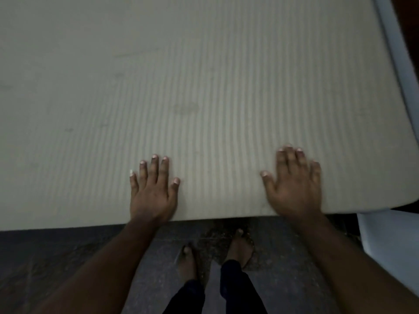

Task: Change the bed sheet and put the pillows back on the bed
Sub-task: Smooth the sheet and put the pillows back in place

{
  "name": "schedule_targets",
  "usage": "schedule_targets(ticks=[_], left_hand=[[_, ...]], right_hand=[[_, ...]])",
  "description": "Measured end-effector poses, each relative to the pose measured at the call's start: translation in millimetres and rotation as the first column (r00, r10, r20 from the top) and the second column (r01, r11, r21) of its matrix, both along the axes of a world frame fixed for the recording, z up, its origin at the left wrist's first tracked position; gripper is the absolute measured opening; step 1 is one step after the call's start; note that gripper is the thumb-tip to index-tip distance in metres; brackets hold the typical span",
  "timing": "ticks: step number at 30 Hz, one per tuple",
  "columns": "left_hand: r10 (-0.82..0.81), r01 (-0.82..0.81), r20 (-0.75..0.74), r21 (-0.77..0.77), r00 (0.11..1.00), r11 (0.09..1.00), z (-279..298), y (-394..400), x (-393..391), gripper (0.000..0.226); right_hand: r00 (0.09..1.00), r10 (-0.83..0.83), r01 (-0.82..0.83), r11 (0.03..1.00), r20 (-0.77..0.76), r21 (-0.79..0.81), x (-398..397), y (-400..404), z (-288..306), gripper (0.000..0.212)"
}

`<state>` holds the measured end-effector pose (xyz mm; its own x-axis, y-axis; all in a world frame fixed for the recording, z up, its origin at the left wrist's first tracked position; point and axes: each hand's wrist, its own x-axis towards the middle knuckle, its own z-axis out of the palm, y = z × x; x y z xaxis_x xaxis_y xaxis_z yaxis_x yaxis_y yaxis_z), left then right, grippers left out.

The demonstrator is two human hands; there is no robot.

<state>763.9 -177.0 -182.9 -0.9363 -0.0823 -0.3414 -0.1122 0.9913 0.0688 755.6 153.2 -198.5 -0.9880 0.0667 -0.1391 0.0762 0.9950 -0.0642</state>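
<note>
A pale cream mattress surface (181,87) with fine lengthwise ribs fills most of the head view; whether it is a sheet or bare mattress I cannot tell. My left hand (153,191) lies flat on it near the front edge, fingers straight and spread. My right hand (294,184) also rests flat on it, further right, near the front right corner, slightly blurred. Neither hand holds anything. No pillows are in view.
A light blue-grey edge (394,53) runs along the bed's right side and shows again below the corner (390,245). Dark speckled floor (68,257) lies in front of the bed. My bare feet (188,259) stand close to the bed's front edge.
</note>
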Motion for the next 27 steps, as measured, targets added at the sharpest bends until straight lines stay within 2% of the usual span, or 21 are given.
schedule_targets(ticks=[2, 3, 8, 11, 13, 16, 20, 27], left_hand=[[0.027, -0.027, -0.006, -0.007, 1.000, 1.000, 15.0, -12.8, 5.7, 0.077], [0.013, -0.013, -0.015, -0.001, 1.000, 1.000, 23.5, -15.1, 7.9, 0.078], [0.010, -0.004, -0.138, 0.040, 0.990, 0.999, 94.5, -21.1, 16.0, 0.074], [0.037, -0.023, -0.211, 0.067, 0.977, 0.997, 156.1, -41.9, 34.5, 0.074], [0.044, -0.031, -0.227, 0.063, 0.973, 0.998, 193.3, -60.8, 52.5, 0.075], [0.023, -0.019, -0.280, 0.016, 0.960, 1.000, 254.3, -100.6, 93.9, 0.076], [0.037, -0.055, -0.406, -0.034, 0.913, 0.998, 326.9, -159.0, 146.6, 0.075], [0.048, -0.120, -0.579, -0.087, 0.814, 0.989, 402.8, -239.2, 195.8, 0.073]], right_hand=[[0.995, -0.093, 0.093, 0.996, 0.036, -0.009, -1.7, -1.3, 15.4, 0.076], [0.996, -0.083, 0.084, 0.996, 0.042, -0.029, -3.7, -13.2, 25.9, 0.078], [0.980, 0.185, -0.193, 0.974, -0.073, -0.120, -1.2, -106.7, 103.3, 0.073], [0.966, 0.226, -0.243, 0.959, -0.128, -0.142, 19.9, -155.4, 161.2, 0.071], [0.962, 0.248, -0.262, 0.956, -0.110, -0.133, 37.7, -183.0, 196.5, 0.076], [0.953, 0.276, -0.293, 0.946, -0.125, -0.141, 71.3, -232.7, 256.7, 0.080], [0.913, 0.340, -0.376, 0.916, -0.227, -0.141, 113.9, -305.1, 338.1, 0.081], [0.839, 0.449, -0.519, 0.831, -0.307, -0.201, 148.6, -410.0, 437.8, 0.077]])
